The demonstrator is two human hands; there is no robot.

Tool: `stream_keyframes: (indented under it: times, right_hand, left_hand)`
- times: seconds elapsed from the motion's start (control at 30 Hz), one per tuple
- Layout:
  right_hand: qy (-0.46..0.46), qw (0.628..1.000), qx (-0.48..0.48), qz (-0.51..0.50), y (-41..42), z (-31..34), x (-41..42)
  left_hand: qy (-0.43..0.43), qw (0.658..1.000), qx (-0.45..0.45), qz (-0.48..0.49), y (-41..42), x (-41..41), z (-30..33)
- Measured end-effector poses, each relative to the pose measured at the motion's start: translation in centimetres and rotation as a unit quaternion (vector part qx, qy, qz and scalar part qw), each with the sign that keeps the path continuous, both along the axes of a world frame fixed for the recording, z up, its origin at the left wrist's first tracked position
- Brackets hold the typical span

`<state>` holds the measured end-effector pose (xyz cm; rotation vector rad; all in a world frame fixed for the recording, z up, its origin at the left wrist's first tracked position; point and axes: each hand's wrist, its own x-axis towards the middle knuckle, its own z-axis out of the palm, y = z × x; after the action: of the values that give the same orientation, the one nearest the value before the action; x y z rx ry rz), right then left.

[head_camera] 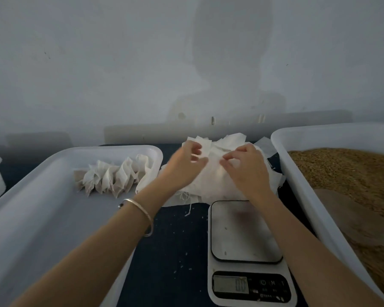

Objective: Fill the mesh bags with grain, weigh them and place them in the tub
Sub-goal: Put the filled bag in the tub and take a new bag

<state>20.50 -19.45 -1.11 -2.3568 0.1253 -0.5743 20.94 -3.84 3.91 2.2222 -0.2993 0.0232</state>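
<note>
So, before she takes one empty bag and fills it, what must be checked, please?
1. Scale plate bare: ok.
2. Scale display at zero: seems so, blurred.
3. Both hands on pile of empty bags: ok; left hand, right hand.
4. Only one bag pinched: cannot tell.
5. Grain in right tub: ok.
6. Room beside filled bags in left tub: ok.

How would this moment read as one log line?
step: picking empty bag | both hands on bag pile | scale bare | tub partly filled
</note>
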Motion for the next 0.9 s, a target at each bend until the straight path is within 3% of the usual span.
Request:
stream_keyframes:
  times: [0.07, 0.13, 0.27, 0.43, 0.57, 0.7, 0.83, 0.9]
  right_hand:
    - [-0.025, 0.996, 0.083, 0.004, -0.4, 0.9, -0.4]
    - [-0.047, 0.989, 0.137, 0.014, -0.6, 1.6, -0.9]
    - [-0.054, 0.99, 0.13, 0.009, -1.1, 1.9, -1.3]
    - [-0.058, 0.991, 0.123, 0.011, -0.6, 2.0, -1.7]
    - [-0.075, 0.986, 0.15, -0.004, -0.3, 2.5, -2.7]
    - [-0.059, 0.982, 0.179, 0.01, -0.3, 3.0, -4.4]
    - [-0.062, 0.983, 0.168, 0.027, -0.6, 3.1, -5.7]
    - [-0.057, 0.983, 0.169, 0.036, -0.6, 3.1, -6.1]
  left_hand:
    - [0.042, 0.998, 0.043, -0.034, -2.0, -0.6, -0.8]
    - [0.033, 0.997, 0.06, -0.038, -3.1, -0.9, -1.5]
    - [0.009, 0.998, -0.054, 0.014, -3.5, -1.2, -2.3]
    - [0.014, 0.991, -0.119, 0.067, -3.2, -1.1, -2.8]
    - [0.053, 0.928, -0.307, 0.203, -2.7, -0.8, -2.4]
    - [0.089, 0.88, -0.358, 0.298, -3.0, -0.7, -2.4]
    - [0.182, 0.842, -0.422, 0.283, -3.5, -0.4, -2.6]
    - [0.171, 0.842, -0.435, 0.268, -3.6, -0.5, -2.8]
